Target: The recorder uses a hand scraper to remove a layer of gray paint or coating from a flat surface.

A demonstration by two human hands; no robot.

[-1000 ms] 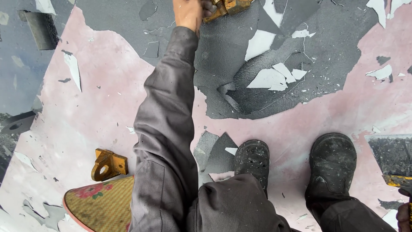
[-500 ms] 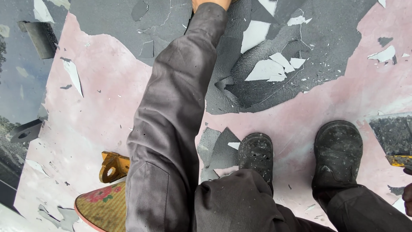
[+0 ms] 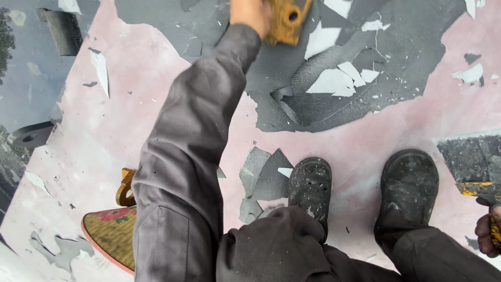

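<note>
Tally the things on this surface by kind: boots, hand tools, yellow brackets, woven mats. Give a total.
Boots: 2, the left boot and the right boot.
Hand tools: 2, the yellow tool in the left hand and the scraper in the right hand.
Yellow brackets: 1, bracket.
Woven mats: 1, mat.
Total: 6.

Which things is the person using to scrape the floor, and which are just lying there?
In use:
left hand
yellow tool
grey paint layer
right hand
scraper

Lying about:
yellow bracket
woven mat
</note>
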